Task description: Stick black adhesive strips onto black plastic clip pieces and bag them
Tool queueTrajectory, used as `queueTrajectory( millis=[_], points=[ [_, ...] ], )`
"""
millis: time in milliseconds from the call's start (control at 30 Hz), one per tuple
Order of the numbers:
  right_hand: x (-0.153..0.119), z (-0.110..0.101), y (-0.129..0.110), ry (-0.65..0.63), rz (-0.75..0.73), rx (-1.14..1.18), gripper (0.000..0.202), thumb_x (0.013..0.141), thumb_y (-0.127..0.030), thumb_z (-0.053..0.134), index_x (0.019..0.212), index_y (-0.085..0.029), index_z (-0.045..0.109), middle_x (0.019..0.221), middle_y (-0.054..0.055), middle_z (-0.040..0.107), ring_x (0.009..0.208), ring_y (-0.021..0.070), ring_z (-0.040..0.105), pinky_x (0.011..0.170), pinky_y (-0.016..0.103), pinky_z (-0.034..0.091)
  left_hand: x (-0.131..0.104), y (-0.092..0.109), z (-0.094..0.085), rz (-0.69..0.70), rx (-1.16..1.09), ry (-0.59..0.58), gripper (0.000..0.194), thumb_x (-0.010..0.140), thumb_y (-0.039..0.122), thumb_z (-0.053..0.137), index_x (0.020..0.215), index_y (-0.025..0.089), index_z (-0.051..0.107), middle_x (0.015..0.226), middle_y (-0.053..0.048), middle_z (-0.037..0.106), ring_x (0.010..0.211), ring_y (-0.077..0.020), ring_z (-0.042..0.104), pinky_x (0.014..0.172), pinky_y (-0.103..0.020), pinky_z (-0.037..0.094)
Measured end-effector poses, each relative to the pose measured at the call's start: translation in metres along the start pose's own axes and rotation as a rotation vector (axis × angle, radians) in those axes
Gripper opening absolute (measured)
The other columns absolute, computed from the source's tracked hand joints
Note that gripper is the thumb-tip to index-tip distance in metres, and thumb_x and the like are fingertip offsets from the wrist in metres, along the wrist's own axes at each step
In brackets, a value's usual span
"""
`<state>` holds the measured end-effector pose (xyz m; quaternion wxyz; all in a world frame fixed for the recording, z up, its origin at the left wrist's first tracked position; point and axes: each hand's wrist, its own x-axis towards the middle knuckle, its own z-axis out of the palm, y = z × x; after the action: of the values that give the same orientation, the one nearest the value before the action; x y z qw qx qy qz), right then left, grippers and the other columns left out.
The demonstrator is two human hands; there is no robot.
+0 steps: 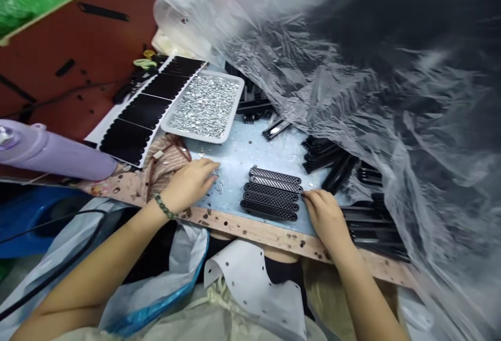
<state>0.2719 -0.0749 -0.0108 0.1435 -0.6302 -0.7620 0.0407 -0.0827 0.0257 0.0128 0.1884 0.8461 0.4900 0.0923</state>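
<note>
Five or so dark, textured strips (pixel 272 195) lie side by side in a row on the pale blue surface (pixel 235 155), and this row is the landmark for everything else. The left hand (pixel 191 187) is to the left of the row, its fingers loosely curled and tips lowered beside a scatter of small metal pieces (pixel 219 188) — whether one is pinched there, one cannot tell. The right hand (pixel 323 213) is at the row's right end, thumb and forefinger drawn nearly together at the tip of one of the middle strips; it seems to touch that end, though a firm hold cannot be made out.

Beyond the row and to its left sits a white tray (pixel 236 106) full of similar bright metal bits. To the right of the row lie more dark bars (pixel 371 226), partly under clear plastic sheeting (pixel 332 85).

The step in hand looks like working at the strips with the little metal pieces: the right hand steadying or aligning, the left at the loose bits. The next move would seem to call for a fine fingertip pinch on one small piece — and a light touch, so that the row keeps its order.
</note>
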Motion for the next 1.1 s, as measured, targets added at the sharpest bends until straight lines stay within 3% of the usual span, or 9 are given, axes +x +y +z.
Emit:
queueTrajectory(
  millis=[200,300,400,500,600,700,800,900,1100],
  points=[
    [0.009,-0.006,-0.002,-0.022,0.038,0.052,0.011,0.091,-0.026,0.049,0.087,-0.021,0.058,0.088,0.008,0.060,0.084,0.0246,0.052,0.077,0.041,0.045,0.007,0.001,0.022,-0.022,0.114,-0.022,0.020,0.091,0.021,0.044,0.094,0.017,0.063,0.089,-0.007,0.061,0.089,-0.0226,0.058,0.080,-0.035,0.047],
    [0.009,-0.012,-0.007,0.030,0.096,0.122,0.012,0.091,-0.026,0.048,0.084,-0.022,0.057,0.086,0.007,0.061,0.083,0.0237,0.055,0.077,0.039,0.046,0.009,-0.002,0.020,0.003,0.054,-0.029,0.020,0.092,0.024,0.043,0.089,0.017,0.061,0.085,-0.006,0.060,0.087,-0.0229,0.057,0.079,-0.035,0.046],
    [0.011,-0.018,-0.013,0.098,0.185,0.263,0.013,0.091,-0.027,0.047,0.085,-0.022,0.057,0.083,0.005,0.063,0.077,0.0200,0.060,0.073,0.034,0.048,0.009,-0.002,0.015,0.013,-0.052,0.056,0.020,0.091,0.027,0.042,0.091,0.017,0.060,0.091,-0.007,0.060,0.090,-0.0226,0.057,0.082,-0.036,0.046],
    [0.019,-0.020,-0.019,0.142,0.234,0.384,0.013,0.090,-0.029,0.049,0.085,-0.021,0.059,0.081,0.004,0.065,0.073,0.0180,0.062,0.071,0.032,0.050,0.017,0.012,0.012,0.000,-0.254,0.111,0.017,0.090,0.027,0.046,0.093,0.018,0.060,0.091,-0.005,0.063,0.083,-0.0176,0.059,0.078,-0.031,0.048],
    [0.033,-0.018,-0.024,0.180,0.167,0.369,0.013,0.091,-0.027,0.050,0.084,-0.021,0.060,0.083,0.005,0.065,0.077,0.0183,0.061,0.074,0.032,0.050,0.034,0.037,0.015,0.080,-0.384,0.125,0.014,0.089,0.025,0.049,0.093,0.018,0.061,0.090,-0.003,0.066,0.080,-0.0145,0.061,0.076,-0.027,0.049],
    [0.043,-0.013,-0.026,0.159,0.047,0.241,0.017,0.093,-0.024,0.046,0.085,-0.020,0.060,0.085,0.007,0.063,0.082,0.0199,0.059,0.078,0.035,0.049,0.049,0.052,0.025,0.253,-0.264,0.155,0.017,0.092,0.023,0.047,0.091,0.016,0.063,0.090,-0.005,0.067,0.086,-0.0169,0.060,0.080,-0.031,0.049],
    [0.042,-0.010,-0.025,0.124,-0.020,0.172,0.020,0.095,-0.022,0.042,0.091,-0.018,0.062,0.088,0.009,0.063,0.086,0.0209,0.060,0.082,0.037,0.050,0.051,0.051,0.033,0.375,-0.098,0.169,0.022,0.094,0.019,0.043,0.093,0.015,0.064,0.094,-0.008,0.068,0.089,-0.0194,0.060,0.080,-0.035,0.051],
    [0.036,-0.009,-0.023,0.125,-0.043,0.163,0.023,0.096,-0.022,0.041,0.099,-0.018,0.063,0.097,0.010,0.065,0.093,0.0211,0.061,0.086,0.037,0.052,0.042,0.042,0.038,0.438,-0.086,0.189,0.024,0.094,0.015,0.042,0.105,0.014,0.063,0.106,-0.010,0.067,0.096,-0.0192,0.061,0.082,-0.035,0.053],
    [0.030,-0.011,-0.021,0.088,-0.063,0.117,0.029,0.095,-0.019,0.039,0.109,-0.017,0.064,0.105,0.012,0.066,0.098,0.0216,0.063,0.088,0.039,0.054,0.031,0.038,0.038,0.445,-0.010,0.209,0.032,0.090,0.010,0.044,0.119,0.014,0.059,0.115,-0.014,0.064,0.102,-0.0224,0.062,0.085,-0.040,0.055]
  ],
)
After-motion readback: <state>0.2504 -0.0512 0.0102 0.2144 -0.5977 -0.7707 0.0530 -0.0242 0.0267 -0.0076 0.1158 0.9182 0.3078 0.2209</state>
